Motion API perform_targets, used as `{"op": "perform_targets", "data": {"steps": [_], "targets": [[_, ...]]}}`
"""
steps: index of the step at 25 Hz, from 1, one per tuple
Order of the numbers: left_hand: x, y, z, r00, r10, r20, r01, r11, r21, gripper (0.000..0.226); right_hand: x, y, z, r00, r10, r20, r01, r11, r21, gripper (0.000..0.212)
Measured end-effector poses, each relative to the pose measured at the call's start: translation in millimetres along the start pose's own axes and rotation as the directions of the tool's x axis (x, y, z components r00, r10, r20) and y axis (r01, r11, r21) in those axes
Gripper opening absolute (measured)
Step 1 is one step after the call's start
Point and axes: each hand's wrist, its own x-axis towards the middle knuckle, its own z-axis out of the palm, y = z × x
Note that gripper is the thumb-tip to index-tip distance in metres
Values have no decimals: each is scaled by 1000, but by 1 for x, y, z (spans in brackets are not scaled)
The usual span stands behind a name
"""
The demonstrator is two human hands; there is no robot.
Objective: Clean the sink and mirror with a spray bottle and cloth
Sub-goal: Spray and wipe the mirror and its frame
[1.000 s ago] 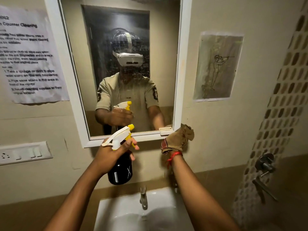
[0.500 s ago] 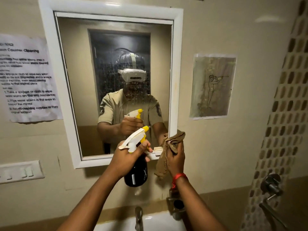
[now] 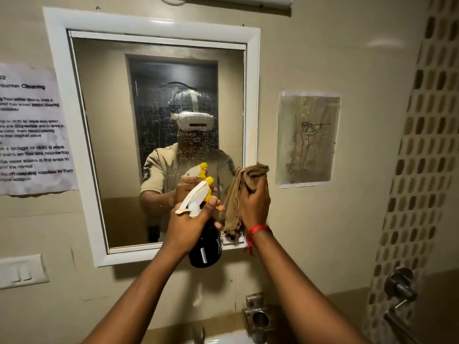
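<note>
A white-framed mirror [image 3: 111,145] hangs on the beige wall, its glass streaked with spray drops in the middle. My left hand [image 3: 188,224] grips a black spray bottle [image 3: 206,247] with a white and yellow trigger head, held in front of the mirror's lower right part. Right beside it, my right hand [image 3: 255,202] clutches a bunched brown cloth [image 3: 238,192] against the lower right corner of the glass. Only a sliver of the white sink [image 3: 231,340] shows at the bottom edge, with the tap [image 3: 198,335] just in view.
A printed instruction sheet [image 3: 32,130] is taped left of the mirror, and a drawing on paper [image 3: 308,137] to its right. A switch plate [image 3: 22,271] sits low on the left. A metal holder [image 3: 259,316] is above the sink. Wall taps [image 3: 400,289] stick out by the mosaic tiles.
Both hands rose and moved closer to the mirror. My right hand carried the cloth from below the frame up onto the lower right glass. The view tilted up, hiding most of the sink.
</note>
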Motion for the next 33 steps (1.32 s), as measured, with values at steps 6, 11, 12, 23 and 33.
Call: {"op": "perform_targets", "data": {"steps": [6, 11, 12, 23, 33], "targets": [[11, 3, -16, 1000, 28, -4, -28, 999, 20, 50, 154, -148, 0, 986, -138, -92, 136, 990, -29, 49], [13, 7, -23, 999, 48, -7, -47, 999, 24, 45, 220, -213, -11, 994, -109, -8, 109, 991, 72, 41], [13, 7, -26, 999, 53, -9, -52, 998, 27, 45, 222, -215, -13, 994, -111, -3, 111, 989, 97, 41], [-10, -5, -22, 999, 33, 5, -32, 997, -76, 56, 58, -23, -6, 994, 10, 111, -28, 987, 160, 48], [-46, -10, -24, 996, -80, -24, 80, 997, -14, 30, -119, 87, -5, 918, 395, 43, -391, 878, 276, 26]]}}
